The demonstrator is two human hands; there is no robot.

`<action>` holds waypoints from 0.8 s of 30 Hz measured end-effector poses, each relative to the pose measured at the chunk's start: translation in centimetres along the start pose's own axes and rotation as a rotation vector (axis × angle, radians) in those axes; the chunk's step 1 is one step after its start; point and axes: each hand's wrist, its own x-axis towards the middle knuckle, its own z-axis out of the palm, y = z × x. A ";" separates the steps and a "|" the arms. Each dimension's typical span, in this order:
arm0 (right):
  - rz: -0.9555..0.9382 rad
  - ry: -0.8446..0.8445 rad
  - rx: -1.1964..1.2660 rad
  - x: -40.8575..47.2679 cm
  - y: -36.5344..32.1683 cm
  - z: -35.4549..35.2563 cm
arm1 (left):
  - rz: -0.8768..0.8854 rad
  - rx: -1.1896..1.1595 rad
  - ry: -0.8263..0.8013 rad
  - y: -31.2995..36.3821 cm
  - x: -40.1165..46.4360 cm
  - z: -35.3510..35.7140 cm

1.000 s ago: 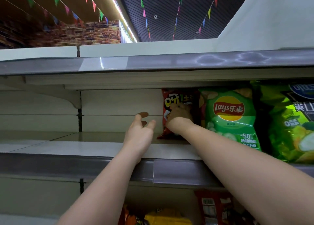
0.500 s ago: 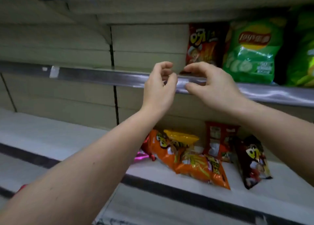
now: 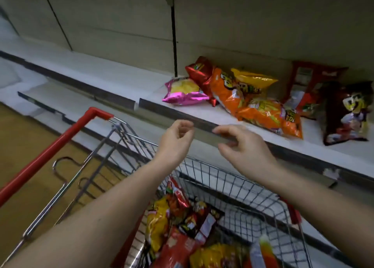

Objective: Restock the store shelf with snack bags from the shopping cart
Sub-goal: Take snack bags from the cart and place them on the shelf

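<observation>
A store aisle with a tan floor and pale shelving fills my view, and nearest me sits the shopping cart (image 3: 232,186), its wire basket holding a heap of snack bags (image 3: 182,227) in red, yellow and dark wrappers, with the red handle (image 3: 50,152) off to my left. Above the basket I have both hands empty: my left hand (image 3: 175,144) hangs with fingers loosely curled around nothing, and my right hand (image 3: 242,148) is relaxed and half spread, palm down. The bags lie directly below and slightly toward me from both hands, well apart from any finger. I judge this to be the step between placements, reaching back into the cart for the next bag. The next move calls for lowering a hand past the wire rim and closing on a bag's top edge without crushing it. Beyond my hands runs the lower shelf (image 3: 344,152), where a pink bag (image 3: 184,92), a red bag (image 3: 202,75), orange bags (image 3: 253,103) and a dark bag (image 3: 346,115) already lie loosely, mostly flat.
</observation>
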 end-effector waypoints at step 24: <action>0.757 -0.482 0.261 -7.4 14.0 20.9 | -0.723 0.218 -0.225 -22.4 -3.8 5.2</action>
